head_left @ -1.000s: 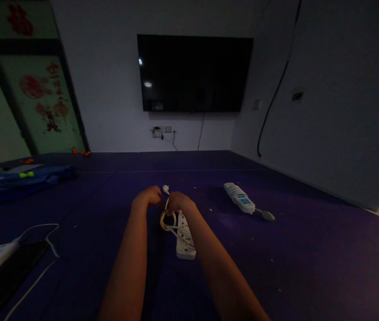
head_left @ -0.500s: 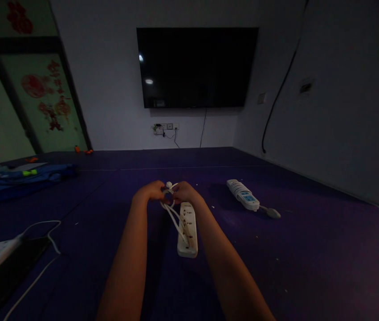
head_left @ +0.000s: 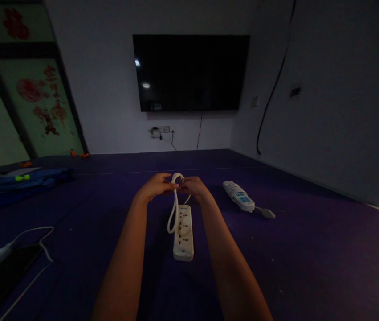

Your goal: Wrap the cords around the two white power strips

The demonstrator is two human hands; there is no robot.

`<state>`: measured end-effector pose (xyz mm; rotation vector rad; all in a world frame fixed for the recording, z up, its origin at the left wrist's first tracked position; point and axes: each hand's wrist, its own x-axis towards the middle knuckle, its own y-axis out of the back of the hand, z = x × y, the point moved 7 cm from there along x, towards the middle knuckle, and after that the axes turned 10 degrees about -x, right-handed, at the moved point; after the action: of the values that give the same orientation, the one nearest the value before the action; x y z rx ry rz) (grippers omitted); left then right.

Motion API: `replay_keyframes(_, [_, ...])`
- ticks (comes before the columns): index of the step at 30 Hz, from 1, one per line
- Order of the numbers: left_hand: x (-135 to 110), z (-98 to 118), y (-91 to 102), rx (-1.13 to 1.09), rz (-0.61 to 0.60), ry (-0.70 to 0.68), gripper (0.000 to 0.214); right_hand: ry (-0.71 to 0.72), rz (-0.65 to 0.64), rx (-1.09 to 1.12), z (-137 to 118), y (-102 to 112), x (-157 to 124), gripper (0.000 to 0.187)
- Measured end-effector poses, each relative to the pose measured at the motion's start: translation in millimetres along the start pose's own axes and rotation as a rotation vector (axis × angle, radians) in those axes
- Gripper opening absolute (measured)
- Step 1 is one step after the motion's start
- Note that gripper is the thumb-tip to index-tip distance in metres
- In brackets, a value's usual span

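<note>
A white power cord (head_left: 172, 218) is held up in a loop between my two hands. My left hand (head_left: 158, 185) pinches the loop from the left, its fingers closed on the cord. From the right, my right hand (head_left: 195, 186) grips the same cord, its fingertips partly hidden behind the loop. Just below and between my forearms lies a white power strip (head_left: 183, 245), long side pointing away from me, with a row of sockets on top. Part of the cord hangs down along the strip's left side.
Right of my hands, a second white power strip (head_left: 244, 203) lies with its cord wound round it. At the left are a dark flat object (head_left: 12, 272) with a white cable, and blue cloth (head_left: 42, 180). A television (head_left: 191, 73) hangs on the far wall.
My hands have shifted the cord into a taller loop, with a bend now hanging beside the strip. The round white end seen above my fingers earlier is out of sight. The view has shifted slightly.
</note>
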<state>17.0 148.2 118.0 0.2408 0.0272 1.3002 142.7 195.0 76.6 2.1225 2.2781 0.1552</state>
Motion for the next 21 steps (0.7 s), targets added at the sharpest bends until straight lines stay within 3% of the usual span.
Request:
replay_keyframes(5, [2.9,9.5,-7.2,0.011,0.018,-0.076,0.035,-0.010,0.001,0.013,-6.8,1.0,-7.4,0.021])
replay_keyframes(12, [5.8,25.9,11.9,0.345,0.209,-0.376,0.031,0.029,0.041,-0.124,-17.7,23.0,-14.1,0.008])
replay_keyframes(14, [2.7,30.5,11.1,0.423,0.202,-0.433,0.032,0.115,0.121,-0.234,-27.5,37.1,-15.6,0.006])
replay_keyframes(17, [-4.2,38.9,6.4,0.508,0.189,-0.497,0.034,0.345,0.223,-0.352,-49.2,51.0,-20.9,0.018])
replay_keyframes(21, [-13.1,50.2,-6.2,0.607,0.116,-0.540,0.037,0.550,0.110,-0.397,-65.3,44.5,-28.0,0.019])
